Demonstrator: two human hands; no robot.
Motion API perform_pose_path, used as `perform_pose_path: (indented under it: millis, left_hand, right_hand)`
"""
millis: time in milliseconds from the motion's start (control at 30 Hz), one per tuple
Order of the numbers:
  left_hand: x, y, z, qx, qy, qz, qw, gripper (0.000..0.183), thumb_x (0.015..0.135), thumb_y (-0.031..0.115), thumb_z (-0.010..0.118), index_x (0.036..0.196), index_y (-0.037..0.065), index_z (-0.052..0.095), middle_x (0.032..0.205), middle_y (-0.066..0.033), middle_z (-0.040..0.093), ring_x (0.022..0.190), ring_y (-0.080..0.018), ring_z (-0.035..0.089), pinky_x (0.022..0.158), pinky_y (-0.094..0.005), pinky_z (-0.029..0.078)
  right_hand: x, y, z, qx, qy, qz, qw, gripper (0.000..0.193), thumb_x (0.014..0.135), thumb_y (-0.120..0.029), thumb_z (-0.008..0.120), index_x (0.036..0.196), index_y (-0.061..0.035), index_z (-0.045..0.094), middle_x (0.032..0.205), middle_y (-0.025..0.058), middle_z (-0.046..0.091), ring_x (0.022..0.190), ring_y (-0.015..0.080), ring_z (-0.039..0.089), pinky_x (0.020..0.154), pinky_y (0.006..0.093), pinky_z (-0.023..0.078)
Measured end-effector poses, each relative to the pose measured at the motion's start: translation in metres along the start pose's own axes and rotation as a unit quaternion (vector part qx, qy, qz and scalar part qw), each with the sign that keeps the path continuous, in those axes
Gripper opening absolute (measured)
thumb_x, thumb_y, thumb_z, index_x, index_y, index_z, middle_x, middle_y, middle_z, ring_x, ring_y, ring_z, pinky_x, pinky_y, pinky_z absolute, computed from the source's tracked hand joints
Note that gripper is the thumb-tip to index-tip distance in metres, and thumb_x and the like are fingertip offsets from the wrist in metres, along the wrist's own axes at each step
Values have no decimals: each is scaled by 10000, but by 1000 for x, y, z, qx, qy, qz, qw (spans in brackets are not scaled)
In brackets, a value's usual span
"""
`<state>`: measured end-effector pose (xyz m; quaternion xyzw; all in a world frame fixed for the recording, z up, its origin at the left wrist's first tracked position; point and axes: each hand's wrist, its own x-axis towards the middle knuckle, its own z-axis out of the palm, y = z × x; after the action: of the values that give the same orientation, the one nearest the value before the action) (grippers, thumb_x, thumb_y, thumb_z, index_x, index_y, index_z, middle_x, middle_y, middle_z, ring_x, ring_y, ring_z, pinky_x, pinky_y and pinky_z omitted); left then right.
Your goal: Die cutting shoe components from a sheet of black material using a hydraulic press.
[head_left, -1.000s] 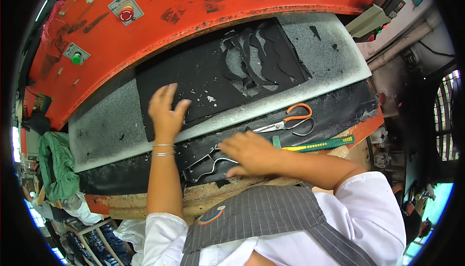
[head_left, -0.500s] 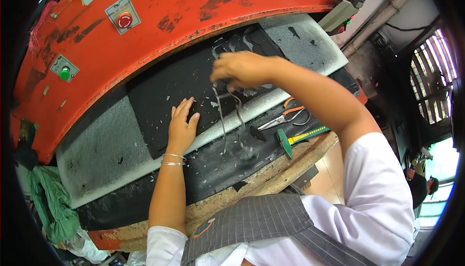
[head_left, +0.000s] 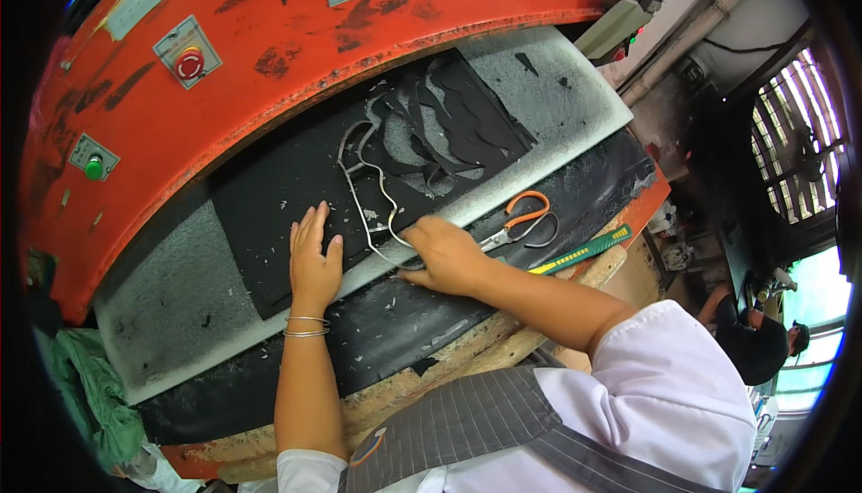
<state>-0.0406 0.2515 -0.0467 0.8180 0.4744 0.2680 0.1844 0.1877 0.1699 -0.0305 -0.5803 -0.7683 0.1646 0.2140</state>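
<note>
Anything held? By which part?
Right hand holds the thin metal frame by its end nearest the person; left hand, over the black sheet, holds nothing.

The metal die (head_left: 352,189) now lies on the black sheet (head_left: 269,189); the right hand (head_left: 443,255) has drawn back.

The left forearm (head_left: 310,385) is rising almost straight away from the body, and the left wrist (head_left: 306,313) is running nearly in line with it. The left hand (head_left: 315,261) is lying back upward, its fingers (head_left: 310,225) extending forward and its thumb (head_left: 335,250) standing out toward the right. The right elbow is bending, and the right forearm (head_left: 552,304) is slanting inward from the right. The right hand (head_left: 446,255) is facing back upward, its fingers and thumb curling together in a grip, pointing leftward. The two hands are staying apart, near each other.
</note>
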Motion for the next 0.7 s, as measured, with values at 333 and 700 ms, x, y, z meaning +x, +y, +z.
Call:
perform_pose_path:
  millis: [333,700]
  left_hand:
    - [24,35,15,-35,-7,-89,995,561,891,168,613,1422,73,460,1338,-141,583,1323,-301,463,1158,-430,262]
    - [72,59,57,26,23,-81,996,592,864,105,527,1447,48,437,1446,-185,483,1402,-268,391,1186,-464,146]
  right_hand:
    - [36,55,-26,9,105,-92,990,537,657,-379,822,1040,-36,666,979,92,602,1011,283,539,887,392,440]
    - [48,91,-26,210,156,-81,962,566,638,-187,844,1149,-33,659,997,126,648,989,303,582,895,391,469]
